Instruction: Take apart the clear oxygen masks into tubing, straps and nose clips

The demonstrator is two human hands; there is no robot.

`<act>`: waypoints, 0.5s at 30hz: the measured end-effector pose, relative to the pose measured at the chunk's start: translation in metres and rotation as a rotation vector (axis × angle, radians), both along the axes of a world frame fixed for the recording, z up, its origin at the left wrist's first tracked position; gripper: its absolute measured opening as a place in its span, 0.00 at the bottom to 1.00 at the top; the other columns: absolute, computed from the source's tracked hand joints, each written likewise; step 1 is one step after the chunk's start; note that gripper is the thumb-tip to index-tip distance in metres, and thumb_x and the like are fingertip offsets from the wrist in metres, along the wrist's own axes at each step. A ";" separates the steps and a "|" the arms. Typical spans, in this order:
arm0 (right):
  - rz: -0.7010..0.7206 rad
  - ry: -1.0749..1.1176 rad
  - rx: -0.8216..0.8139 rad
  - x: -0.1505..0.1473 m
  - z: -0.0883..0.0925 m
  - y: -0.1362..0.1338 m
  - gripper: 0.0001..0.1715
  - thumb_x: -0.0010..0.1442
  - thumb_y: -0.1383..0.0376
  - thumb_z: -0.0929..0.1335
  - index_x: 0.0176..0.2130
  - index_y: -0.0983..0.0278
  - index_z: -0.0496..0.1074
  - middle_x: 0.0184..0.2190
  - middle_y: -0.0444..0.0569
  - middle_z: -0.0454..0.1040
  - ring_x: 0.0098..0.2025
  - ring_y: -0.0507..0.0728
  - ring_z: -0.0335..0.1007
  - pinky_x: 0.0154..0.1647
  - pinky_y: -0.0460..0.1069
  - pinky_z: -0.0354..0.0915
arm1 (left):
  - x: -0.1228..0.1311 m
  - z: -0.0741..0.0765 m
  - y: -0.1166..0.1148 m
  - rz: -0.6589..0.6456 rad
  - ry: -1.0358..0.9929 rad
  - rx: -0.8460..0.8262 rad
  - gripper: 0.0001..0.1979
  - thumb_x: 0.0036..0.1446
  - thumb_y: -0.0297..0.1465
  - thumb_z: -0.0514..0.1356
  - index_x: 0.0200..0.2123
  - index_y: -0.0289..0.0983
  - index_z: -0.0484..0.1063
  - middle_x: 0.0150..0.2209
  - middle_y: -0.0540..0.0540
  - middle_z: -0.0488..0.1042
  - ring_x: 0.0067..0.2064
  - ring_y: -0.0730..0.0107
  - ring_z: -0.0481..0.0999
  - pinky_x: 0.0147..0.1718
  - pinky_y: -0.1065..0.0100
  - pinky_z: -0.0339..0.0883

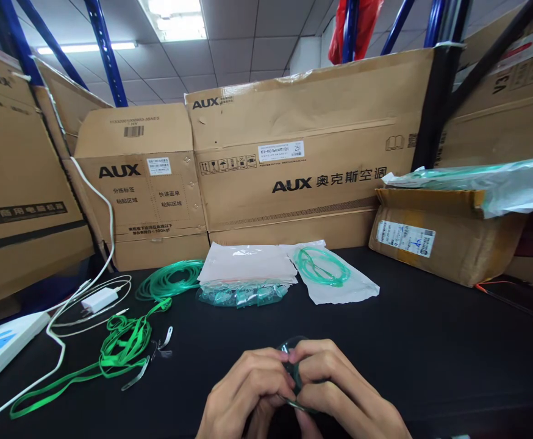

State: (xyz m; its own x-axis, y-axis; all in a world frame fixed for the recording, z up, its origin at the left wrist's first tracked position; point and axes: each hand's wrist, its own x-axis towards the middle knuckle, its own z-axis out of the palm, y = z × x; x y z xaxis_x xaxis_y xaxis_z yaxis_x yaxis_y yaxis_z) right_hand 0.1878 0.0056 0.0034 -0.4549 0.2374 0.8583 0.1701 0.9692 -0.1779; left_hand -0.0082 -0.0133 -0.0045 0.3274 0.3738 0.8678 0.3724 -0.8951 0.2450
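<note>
Low in the middle of the head view, my left hand (253, 385) and my right hand (335, 383) are closed on a clear greenish plastic mask (296, 373). Fingertips of both hands pinch its rim, close together at the top. Most of the mask is hidden behind my fingers; a curved transparent edge shows above them. Left of my hands lie a bundle of green elastic straps (127, 344) and thin metal strips (138, 374). Beyond the hands, a stack of white-backed packs (247, 266) shows clear green plastic pieces along its front.
Coiled green tubing (168, 280) lies left of the stack; a pack with a green tube (349, 283) lies right. A power strip (5, 347), white charger (99, 300) and cables occupy the left. AUX cartons (312, 213) wall the back; an open carton (449, 244) stands right.
</note>
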 end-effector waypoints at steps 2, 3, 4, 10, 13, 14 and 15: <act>0.006 0.040 -0.002 -0.003 -0.003 0.003 0.19 0.58 0.83 0.64 0.41 0.63 0.72 0.34 0.48 0.72 0.43 0.59 0.75 0.44 0.51 0.78 | -0.003 -0.004 0.001 -0.016 0.010 -0.039 0.08 0.77 0.26 0.53 0.44 0.36 0.71 0.38 0.45 0.79 0.48 0.68 0.82 0.50 0.72 0.76; 0.008 0.066 0.001 -0.004 -0.003 0.004 0.19 0.58 0.83 0.64 0.41 0.63 0.72 0.33 0.48 0.72 0.43 0.59 0.75 0.43 0.51 0.78 | -0.004 -0.006 0.001 -0.024 0.017 -0.068 0.06 0.76 0.26 0.53 0.46 0.37 0.70 0.39 0.45 0.79 0.49 0.67 0.82 0.52 0.71 0.76; 0.014 0.092 0.011 -0.004 -0.004 0.006 0.18 0.58 0.83 0.64 0.41 0.63 0.72 0.33 0.48 0.71 0.42 0.58 0.75 0.42 0.51 0.78 | -0.005 -0.008 0.002 -0.032 0.022 -0.095 0.06 0.76 0.25 0.54 0.47 0.37 0.70 0.40 0.45 0.79 0.50 0.67 0.81 0.53 0.70 0.75; 0.084 -0.014 -0.137 0.003 0.006 0.005 0.22 0.59 0.82 0.69 0.48 0.62 0.73 0.41 0.51 0.74 0.48 0.59 0.77 0.48 0.50 0.77 | -0.009 -0.013 0.004 -0.088 -0.003 -0.126 0.06 0.76 0.27 0.54 0.47 0.38 0.71 0.41 0.45 0.79 0.51 0.65 0.80 0.53 0.69 0.74; 0.143 0.014 -0.225 0.007 0.008 0.001 0.26 0.58 0.81 0.71 0.51 0.60 0.72 0.45 0.51 0.76 0.50 0.59 0.77 0.52 0.50 0.77 | -0.010 -0.011 0.003 -0.091 -0.062 -0.151 0.06 0.76 0.30 0.55 0.46 0.40 0.72 0.40 0.46 0.78 0.48 0.66 0.81 0.50 0.69 0.74; 0.157 0.028 -0.245 0.008 0.008 0.000 0.26 0.58 0.81 0.71 0.51 0.59 0.71 0.45 0.51 0.77 0.50 0.58 0.78 0.53 0.49 0.77 | -0.010 -0.010 0.002 -0.096 -0.074 -0.162 0.06 0.76 0.30 0.55 0.46 0.40 0.72 0.40 0.46 0.78 0.47 0.66 0.81 0.49 0.68 0.74; 0.165 0.037 -0.262 0.008 0.007 0.000 0.25 0.58 0.81 0.70 0.50 0.59 0.72 0.45 0.50 0.77 0.50 0.58 0.78 0.53 0.49 0.77 | -0.010 -0.010 0.002 -0.107 -0.076 -0.169 0.06 0.76 0.31 0.55 0.47 0.40 0.72 0.41 0.45 0.78 0.47 0.65 0.81 0.49 0.68 0.74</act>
State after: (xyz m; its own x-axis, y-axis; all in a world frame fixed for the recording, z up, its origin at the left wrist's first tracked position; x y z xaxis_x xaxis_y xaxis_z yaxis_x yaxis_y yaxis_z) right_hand 0.1955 0.0053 0.0108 -0.4753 0.3778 0.7946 0.0027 0.9037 -0.4281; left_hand -0.0178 -0.0115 -0.0145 0.3089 0.4826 0.8195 0.2522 -0.8724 0.4187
